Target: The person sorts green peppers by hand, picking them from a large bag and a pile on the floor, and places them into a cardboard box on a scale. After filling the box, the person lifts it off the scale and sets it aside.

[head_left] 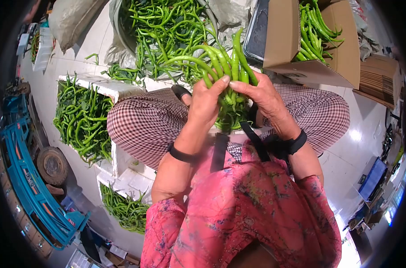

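Both hands meet in front of me around a bunch of long green chili peppers [235, 62]. My left hand [207, 100] is closed on the bunch from the left, thumb on top. From the other side my right hand [262, 96] grips it too, and the two thumb tips nearly touch. The peppers fan out away from me, with their stem ends toward my lap. Just beyond lies a large heap of loose green chili peppers [167, 31], some with leaves, spilling out of a sack. My palms and the undersides of the peppers are hidden.
An open cardboard box [281, 38] with green peppers stands at the far right, beside a dark-topped flat device [255, 33]. White foam boxes [122, 85] of peppers sit on the left. Flattened cartons [377, 80] are stacked right; a blue cart [28, 174] stands far left.
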The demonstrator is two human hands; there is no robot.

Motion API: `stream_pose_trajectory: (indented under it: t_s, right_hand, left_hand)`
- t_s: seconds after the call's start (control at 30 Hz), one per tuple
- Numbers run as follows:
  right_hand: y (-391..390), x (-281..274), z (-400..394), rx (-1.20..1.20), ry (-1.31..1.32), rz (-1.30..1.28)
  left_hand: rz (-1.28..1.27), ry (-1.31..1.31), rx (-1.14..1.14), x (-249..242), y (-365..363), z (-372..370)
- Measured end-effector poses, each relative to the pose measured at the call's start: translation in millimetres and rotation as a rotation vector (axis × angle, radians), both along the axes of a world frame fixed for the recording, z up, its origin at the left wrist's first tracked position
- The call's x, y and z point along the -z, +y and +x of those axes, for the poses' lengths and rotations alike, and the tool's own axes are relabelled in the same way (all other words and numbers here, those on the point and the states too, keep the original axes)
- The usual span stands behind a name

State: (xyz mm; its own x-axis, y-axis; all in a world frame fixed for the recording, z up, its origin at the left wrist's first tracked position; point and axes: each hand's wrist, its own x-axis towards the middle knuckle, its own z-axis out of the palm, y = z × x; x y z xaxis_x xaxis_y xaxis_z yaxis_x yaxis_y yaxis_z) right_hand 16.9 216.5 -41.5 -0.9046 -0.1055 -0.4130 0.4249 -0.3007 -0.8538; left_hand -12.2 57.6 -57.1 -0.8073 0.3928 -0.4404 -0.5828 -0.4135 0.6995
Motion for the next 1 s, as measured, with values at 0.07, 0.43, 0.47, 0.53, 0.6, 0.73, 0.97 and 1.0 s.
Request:
stream_pose_trajectory:
  t_s: [0.07, 0.43, 0.47, 0.53, 0.6, 0.73, 0.97, 1.0]
  right_hand:
    - [-1.9, 6.6, 0.8, 0.118, -0.05, -0.176]
    - [5.4, 2.4, -3.8, 0.075, -0.129, -0.124]
    - [5.9, 1.5, -4.4, 0.059, -0.119, -0.129]
    - [5.3, 2.3, -4.6, 0.038, -0.111, -0.136]
    - [4.9, 6.2, -3.4, 0.038, -0.073, -0.15]
    - [9.0, 12.5, -6.8, -0.001, -0.063, -0.121]
    - [34.8, 13.6, -10.9, 0.217, -0.09, -0.302]
    - [36.7, 13.4, -9.6, 0.2, -0.048, -0.385]
  left_hand:
    - [-0.111, 0.065, 0.054, 2.2, 0.6, 2.9]
    - [-0.675, 0.672, 0.333, -16.1, 6.1, 6.5]
    - [-0.566, 0.595, 0.355, -17.2, 5.3, 5.3]
    - [-0.459, 0.515, 0.373, -15.8, 3.5, 4.8]
    - [-0.435, 0.54, 0.371, -10.7, 3.1, 4.2]
    - [-0.362, 0.517, 0.344, -13.5, 4.6, 3.6]
    - [-0.104, 0.022, -0.14, -15.1, -27.5, -9.1]
    - [-0.149, 0.022, -0.162, -10.3, -30.3, -8.7]
